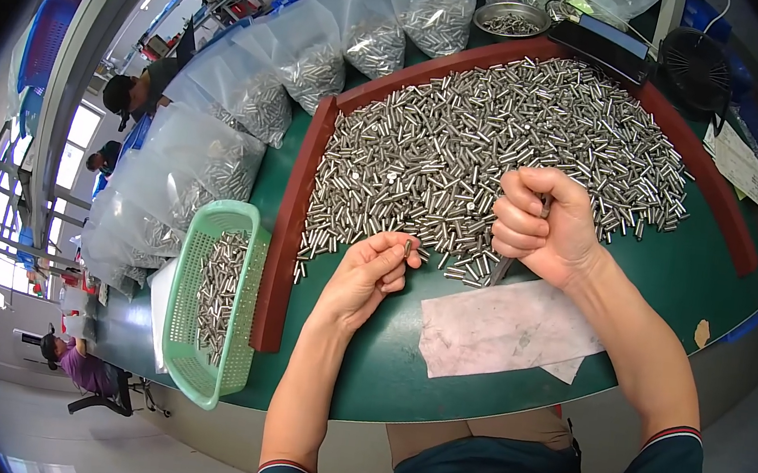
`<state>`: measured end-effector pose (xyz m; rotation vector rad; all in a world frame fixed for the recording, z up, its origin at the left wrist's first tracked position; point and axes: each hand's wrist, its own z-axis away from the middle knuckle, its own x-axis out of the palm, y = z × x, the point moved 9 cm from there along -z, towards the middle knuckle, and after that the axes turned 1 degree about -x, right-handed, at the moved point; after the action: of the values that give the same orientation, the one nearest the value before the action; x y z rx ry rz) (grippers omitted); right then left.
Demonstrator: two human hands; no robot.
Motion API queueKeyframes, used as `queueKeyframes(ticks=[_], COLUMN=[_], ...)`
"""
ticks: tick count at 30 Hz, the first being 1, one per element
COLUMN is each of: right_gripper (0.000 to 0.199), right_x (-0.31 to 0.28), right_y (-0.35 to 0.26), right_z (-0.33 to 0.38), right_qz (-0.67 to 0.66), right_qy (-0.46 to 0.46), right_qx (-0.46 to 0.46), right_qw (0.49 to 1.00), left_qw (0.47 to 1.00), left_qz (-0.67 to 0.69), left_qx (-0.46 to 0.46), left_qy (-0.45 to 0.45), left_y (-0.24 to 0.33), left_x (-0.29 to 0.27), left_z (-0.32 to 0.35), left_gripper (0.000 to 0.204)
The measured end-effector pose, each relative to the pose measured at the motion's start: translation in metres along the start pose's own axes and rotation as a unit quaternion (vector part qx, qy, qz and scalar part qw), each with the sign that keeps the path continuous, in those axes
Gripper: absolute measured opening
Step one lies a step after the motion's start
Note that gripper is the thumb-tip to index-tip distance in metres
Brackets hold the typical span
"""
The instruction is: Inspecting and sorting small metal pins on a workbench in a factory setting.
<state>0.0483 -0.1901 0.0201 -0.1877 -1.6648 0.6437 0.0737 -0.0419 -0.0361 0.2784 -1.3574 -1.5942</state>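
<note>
Left hand point(365, 277) pinches one small shiny steel pin point(407, 248) at its fingertips, light, rigid, slippery, best nipped mid-length, while right hand point(544, 223) fists a thin dark tool point(502, 269) just beside.

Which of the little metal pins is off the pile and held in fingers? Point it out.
The single metal pin pinched in the fingertips of the left hand. It is lifted clear at the near edge of the heap of pins, which all lie loose on the green table.

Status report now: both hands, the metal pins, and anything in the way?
Left hand pinches one small metal pin. Right hand fisted around thin tool. Pin pile just beyond hands; nothing between.
</note>
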Motion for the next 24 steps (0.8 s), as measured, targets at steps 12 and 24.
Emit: queueKeyframes(ticks=[12,24], right_gripper=[0.038,0.044], right_x=[0.012,0.012], right_y=[0.008,0.034], right_z=[0.007,0.019], right_qz=[0.112,0.165], right_qy=[0.027,0.057], right_qx=[-0.053,-0.099], right_qw=[0.992,0.980], left_qw=[0.922,0.806], left_qz=[-0.378,-0.573], left_qx=[0.084,0.144], left_qy=[0.003,0.037], left_y=[0.002,0.009], left_x=[0.042,0.058], left_z=[0.019,0.023], left_gripper=[0.011,0.013])
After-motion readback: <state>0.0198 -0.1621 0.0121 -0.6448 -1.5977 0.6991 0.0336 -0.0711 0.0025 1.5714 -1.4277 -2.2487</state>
